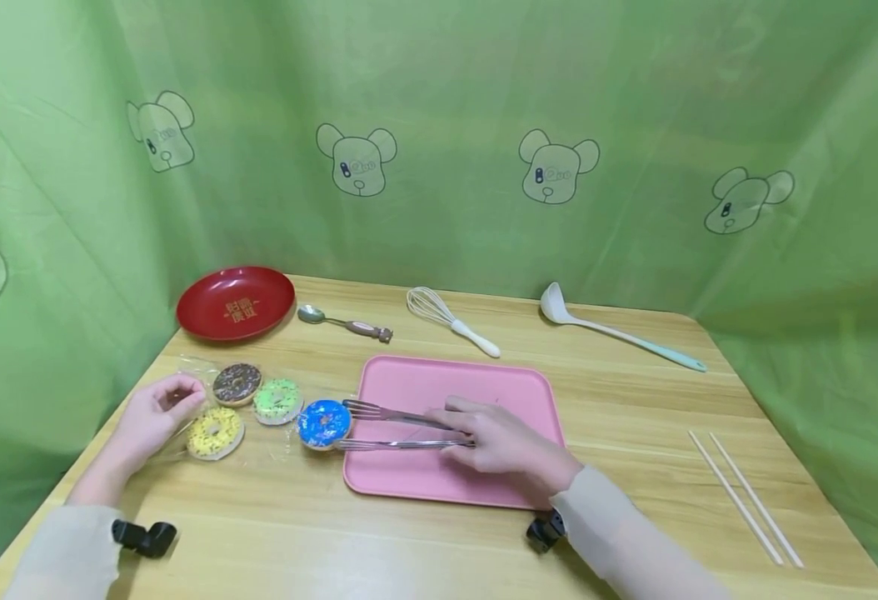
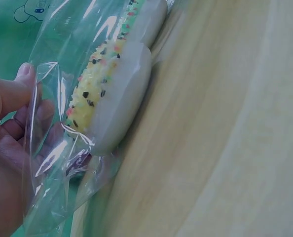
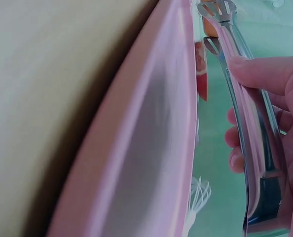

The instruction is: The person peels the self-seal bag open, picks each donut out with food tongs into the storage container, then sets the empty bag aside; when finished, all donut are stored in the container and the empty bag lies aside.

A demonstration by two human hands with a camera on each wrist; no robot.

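Note:
My right hand holds metal tongs over the pink tray. The tong tips reach the right side of a blue toy donut just left of the tray; whether they clamp it is hard to tell. My left hand pinches the edge of a clear plastic wrapper beside a yellow sprinkled donut. That donut shows edge-on in the left wrist view, its pale underside visible. A brown donut and a green one lie close by, also in clear wrapping.
Along the back are a red plate, a spoon, a white whisk and a ladle. Two chopsticks lie at the right on the wooden table. A green curtain surrounds the far sides.

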